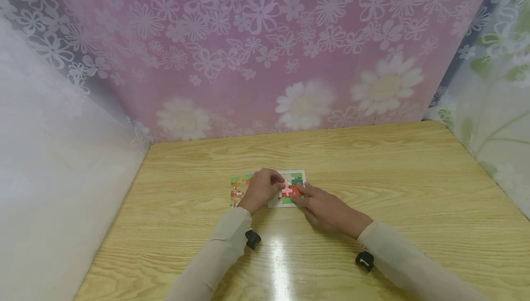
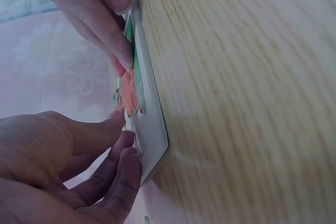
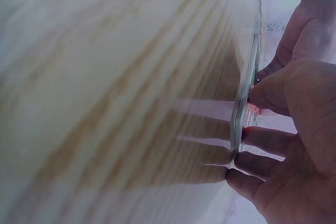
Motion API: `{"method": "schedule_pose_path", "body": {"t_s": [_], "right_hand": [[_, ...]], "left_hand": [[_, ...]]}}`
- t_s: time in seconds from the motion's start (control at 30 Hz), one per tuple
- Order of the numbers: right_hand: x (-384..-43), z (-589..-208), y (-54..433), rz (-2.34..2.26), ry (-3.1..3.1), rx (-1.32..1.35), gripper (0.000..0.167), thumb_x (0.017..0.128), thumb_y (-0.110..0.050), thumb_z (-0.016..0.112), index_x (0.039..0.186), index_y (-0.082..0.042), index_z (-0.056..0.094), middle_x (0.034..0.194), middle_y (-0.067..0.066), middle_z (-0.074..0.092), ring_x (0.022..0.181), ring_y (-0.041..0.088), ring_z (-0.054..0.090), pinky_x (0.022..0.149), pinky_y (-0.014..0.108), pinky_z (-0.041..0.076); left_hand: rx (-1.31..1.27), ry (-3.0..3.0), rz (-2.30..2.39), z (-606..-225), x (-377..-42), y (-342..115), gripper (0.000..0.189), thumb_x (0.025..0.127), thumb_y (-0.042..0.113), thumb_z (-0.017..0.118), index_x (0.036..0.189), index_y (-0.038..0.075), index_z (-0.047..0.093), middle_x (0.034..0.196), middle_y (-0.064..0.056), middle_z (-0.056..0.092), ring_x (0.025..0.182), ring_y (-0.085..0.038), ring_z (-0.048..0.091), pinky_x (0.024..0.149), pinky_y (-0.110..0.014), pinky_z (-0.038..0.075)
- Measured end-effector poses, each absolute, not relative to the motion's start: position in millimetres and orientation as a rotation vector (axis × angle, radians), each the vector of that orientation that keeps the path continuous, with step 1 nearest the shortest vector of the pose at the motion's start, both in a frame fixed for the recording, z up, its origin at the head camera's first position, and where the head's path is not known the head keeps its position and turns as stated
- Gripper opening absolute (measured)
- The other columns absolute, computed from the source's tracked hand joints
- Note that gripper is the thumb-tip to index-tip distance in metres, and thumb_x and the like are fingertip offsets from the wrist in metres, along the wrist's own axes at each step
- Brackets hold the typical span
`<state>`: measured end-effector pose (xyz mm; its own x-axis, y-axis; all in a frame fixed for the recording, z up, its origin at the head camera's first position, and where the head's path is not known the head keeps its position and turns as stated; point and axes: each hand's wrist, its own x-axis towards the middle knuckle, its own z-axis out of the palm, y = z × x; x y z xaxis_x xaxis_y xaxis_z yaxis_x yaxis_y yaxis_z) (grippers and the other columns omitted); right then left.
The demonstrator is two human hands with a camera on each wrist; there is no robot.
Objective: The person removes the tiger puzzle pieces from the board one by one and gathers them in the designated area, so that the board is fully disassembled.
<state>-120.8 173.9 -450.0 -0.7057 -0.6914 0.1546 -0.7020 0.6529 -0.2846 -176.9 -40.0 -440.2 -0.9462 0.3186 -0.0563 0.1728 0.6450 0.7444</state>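
Note:
A small white-framed jigsaw board [image 1: 274, 204] lies on the table, partly filled with orange and green pieces [image 1: 296, 191]. My left hand [image 1: 262, 189] reaches over its left part, thumb and fingertips curled together at a puzzle piece [image 2: 129, 121], which the fingers mostly hide. My right hand [image 1: 327, 209] spans the board's right side. Its thumb and index finger [image 2: 123, 51] press on the fitted pieces; the other fingers [image 3: 262, 163] extend fairly straight to the frame's edge. In the right wrist view the board appears nearly edge-on.
Several loose puzzle pieces [image 1: 236, 193] with an orange animal print lie left of the board. The wood-grain table [image 1: 372, 163] extends around it, with a pink flowered curtain [image 1: 256, 61] behind and pale sheets at both sides.

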Motion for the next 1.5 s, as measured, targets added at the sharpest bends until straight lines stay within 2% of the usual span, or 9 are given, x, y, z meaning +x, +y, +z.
{"method": "schedule_pose_path", "body": {"t_s": [0.2, 0.43, 0.97, 1.2, 1.27, 1.5], "right_hand": [[-120, -451, 174, 0.515, -2.852, 1.171, 0.030, 0.102, -0.009, 0.059, 0.130, -0.002, 0.068, 0.144, 0.034, 0.048, 0.130, 0.052, 0.048, 0.099, 0.056, 0.048], [-120, -450, 174, 0.511, -2.872, 1.151, 0.031, 0.103, -0.011, 0.059, 0.132, -0.003, 0.067, 0.145, 0.032, 0.048, 0.131, 0.052, 0.048, 0.099, 0.056, 0.048], [-119, -452, 175, 0.535, -2.866, 1.149, 0.032, 0.103, -0.010, 0.058, 0.133, -0.001, 0.066, 0.146, 0.031, 0.047, 0.133, 0.050, 0.046, 0.101, 0.055, 0.047], [-120, -453, 175, 0.542, -2.849, 1.146, 0.031, 0.104, -0.011, 0.058, 0.132, -0.001, 0.067, 0.144, 0.032, 0.049, 0.133, 0.050, 0.047, 0.102, 0.055, 0.046], [-120, -453, 175, 0.539, -2.842, 1.148, 0.031, 0.103, -0.011, 0.058, 0.132, -0.001, 0.067, 0.144, 0.032, 0.049, 0.132, 0.050, 0.047, 0.102, 0.055, 0.047], [-120, -453, 175, 0.548, -2.818, 1.152, 0.031, 0.103, -0.011, 0.058, 0.131, -0.001, 0.067, 0.143, 0.032, 0.049, 0.132, 0.050, 0.048, 0.102, 0.055, 0.046]], "left_hand": [[0.350, 2.667, 1.266, -441, -177, -40, 0.007, 0.097, 0.015, 0.071, 0.096, 0.010, 0.076, 0.090, 0.000, 0.072, 0.077, -0.012, 0.064, 0.068, -0.031, 0.054], [0.389, 2.683, 1.346, -439, -178, -45, 0.007, 0.097, 0.017, 0.071, 0.094, 0.012, 0.077, 0.090, 0.002, 0.072, 0.080, -0.012, 0.065, 0.072, -0.033, 0.054], [0.289, 2.809, 1.313, -433, -178, -102, 0.007, 0.092, 0.018, 0.077, 0.092, 0.011, 0.079, 0.088, 0.001, 0.074, 0.079, -0.016, 0.068, 0.073, -0.038, 0.055], [0.230, 2.785, 1.338, -433, -175, -120, 0.009, 0.092, 0.016, 0.077, 0.094, 0.008, 0.079, 0.092, -0.004, 0.074, 0.076, -0.020, 0.067, 0.065, -0.035, 0.054], [0.212, 2.808, 1.298, -432, -174, -123, 0.008, 0.092, 0.016, 0.077, 0.093, 0.008, 0.079, 0.090, -0.002, 0.074, 0.076, -0.017, 0.066, 0.065, -0.034, 0.053], [0.138, 2.788, 1.234, -431, -172, -127, 0.007, 0.093, 0.014, 0.075, 0.091, 0.009, 0.079, 0.081, -0.002, 0.074, 0.071, -0.020, 0.068, 0.063, -0.034, 0.054]]}}
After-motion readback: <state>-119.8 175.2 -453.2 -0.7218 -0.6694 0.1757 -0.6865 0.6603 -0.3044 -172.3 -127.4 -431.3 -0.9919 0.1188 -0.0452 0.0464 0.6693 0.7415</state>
